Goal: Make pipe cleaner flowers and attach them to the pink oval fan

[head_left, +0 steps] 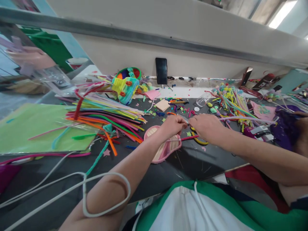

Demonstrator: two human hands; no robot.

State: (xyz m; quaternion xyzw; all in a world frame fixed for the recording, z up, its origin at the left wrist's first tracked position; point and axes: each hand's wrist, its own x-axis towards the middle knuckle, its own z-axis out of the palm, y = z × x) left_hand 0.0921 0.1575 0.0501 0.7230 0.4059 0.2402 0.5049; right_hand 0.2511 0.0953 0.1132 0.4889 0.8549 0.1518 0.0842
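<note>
My left hand [173, 125] is closed in a pinch above the dark table, over the upper edge of a pink-rimmed, shell-like craft piece [166, 149]. Close beside it on the right, my right hand [203, 125] is also closed, its fingertips almost meeting those of the left. Something small and thin shows between the two hands, too small to name. A lilac pipe cleaner [250, 120] extends rightward from behind my right hand. Below the hands, a red-pink pipe cleaner [189, 138] touches the craft piece's right edge, near a yellow and black curved strip [200, 141].
Pipe cleaners [108, 115] are heaped left of centre, beside a green plastic-wrapped sheet [36, 128]. A phone [161, 71] leans on the back wall. White cable [60, 192] loops over my left forearm. At the far right is another person's hand [302, 131] by purple material [285, 126].
</note>
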